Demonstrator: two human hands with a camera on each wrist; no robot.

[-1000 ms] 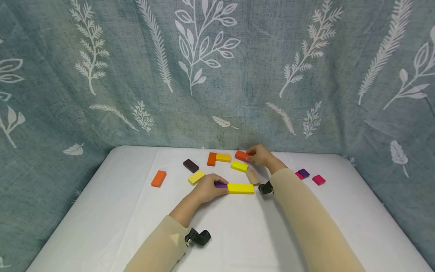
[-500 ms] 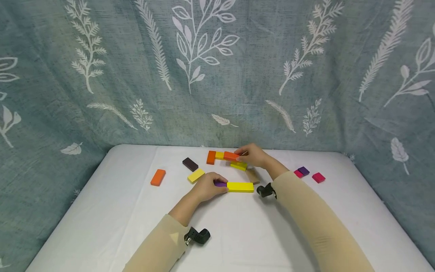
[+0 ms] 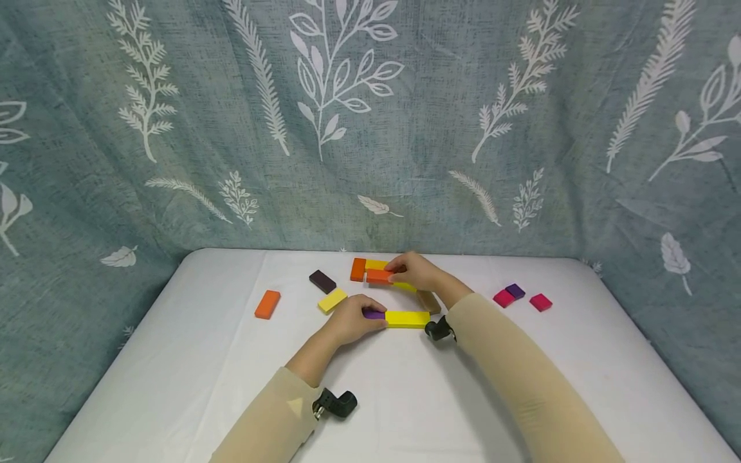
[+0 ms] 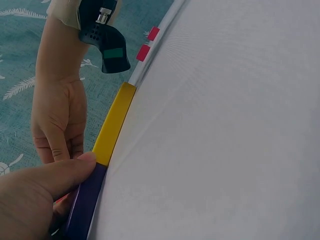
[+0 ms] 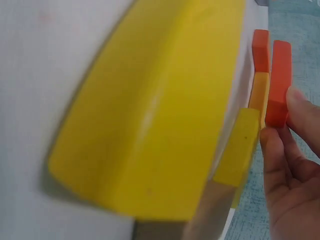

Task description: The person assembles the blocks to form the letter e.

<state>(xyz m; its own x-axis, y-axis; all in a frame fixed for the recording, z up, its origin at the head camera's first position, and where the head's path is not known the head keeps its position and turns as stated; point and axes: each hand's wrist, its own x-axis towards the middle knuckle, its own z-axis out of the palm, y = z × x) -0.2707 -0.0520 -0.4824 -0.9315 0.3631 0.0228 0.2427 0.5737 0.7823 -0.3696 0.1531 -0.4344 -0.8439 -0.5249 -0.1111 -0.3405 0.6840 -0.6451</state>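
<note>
My left hand point(image 3: 350, 318) pinches a purple block point(image 4: 86, 202) on the white table, thumb along its near side. End to end with the purple block lies a long yellow block point(image 3: 408, 319). Farther back, my right hand point(image 3: 419, 273) holds an orange block point(image 5: 281, 75) between thumb and fingers, raised close in front of a row of blocks. That row has a dark orange block point(image 3: 357, 269), an amber block point(image 5: 258, 97), a yellow block point(image 5: 237, 150) and a tan block point(image 3: 429, 302). Right fingers partly cover the amber and yellow ones in the head view.
Left of the row lie a dark brown block point(image 3: 322, 281), a pale yellow block point(image 3: 332, 300) and an orange block point(image 3: 267, 305). At right are two pink blocks point(image 3: 541, 302) and a dark purple block point(image 3: 515, 291). A patterned curtain point(image 3: 370, 128) hangs behind the table.
My right hand has lifted the orange block from the back right and carried it left, then slightly nearer, in front of the amber block. My left hand has stayed on the purple block.
</note>
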